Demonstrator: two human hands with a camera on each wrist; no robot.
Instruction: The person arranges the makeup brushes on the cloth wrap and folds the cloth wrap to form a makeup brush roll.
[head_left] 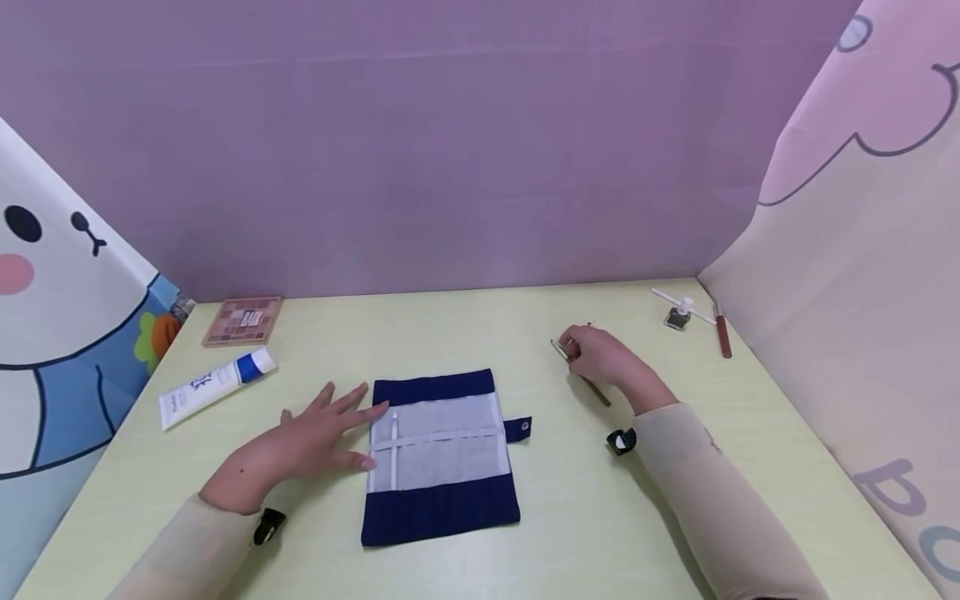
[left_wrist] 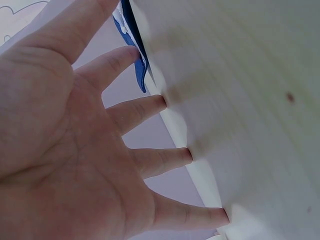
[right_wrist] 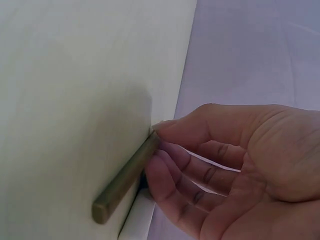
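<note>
Fingers (head_left: 362, 418) spread, the left hand (head_left: 318, 437) is at the left edge of an unfolded fabric case (head_left: 442, 511), perhaps steadying it; inside, a band (head_left: 457, 436) apparently secures a white pen (head_left: 393, 468); right of the case, the right hand (head_left: 600, 357) pinches a brown stick (head_left: 597, 392).

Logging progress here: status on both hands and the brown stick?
Right hand pinching brown stick. Left hand spread at left edge of fabric case. Nothing seen lying between stick and case.
</note>
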